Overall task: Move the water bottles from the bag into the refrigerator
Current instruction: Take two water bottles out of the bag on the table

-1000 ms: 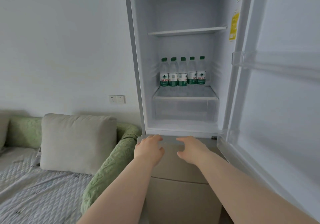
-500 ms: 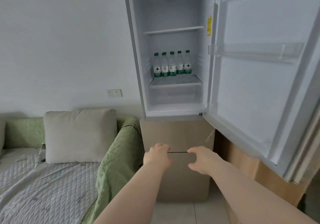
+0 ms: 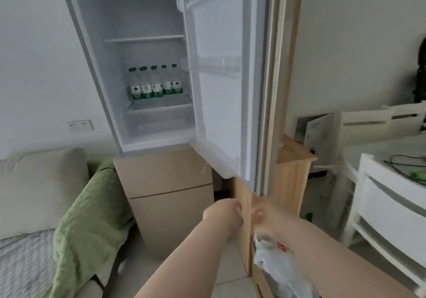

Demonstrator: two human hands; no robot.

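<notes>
The refrigerator (image 3: 147, 144) stands open, its door (image 3: 221, 113) swung out to the right. Several clear water bottles (image 3: 156, 85) with green caps and green labels stand in a row on its lower shelf. A whitish plastic bag (image 3: 276, 267) lies low at the right, partly hidden under my right forearm; I cannot see what is in it. My left hand (image 3: 224, 213) hangs below the door with its fingers curled and nothing in it. My right hand (image 3: 259, 212), blurred, is just right of it, above the bag, fingers loosely apart and empty.
A light wooden cabinet (image 3: 292, 182) stands right of the fridge, behind the door. The beige lower fridge compartments (image 3: 168, 182) are shut. A sofa with a grey cushion (image 3: 39, 189) and green blanket (image 3: 90, 217) is at the left. A white chair (image 3: 387, 208) and table (image 3: 380, 150) stand at the right.
My view has swung right and pulled back from the fridge. Both hands have dropped from the fridge's lower front and moved right, down toward the bag. The bottles have not moved.
</notes>
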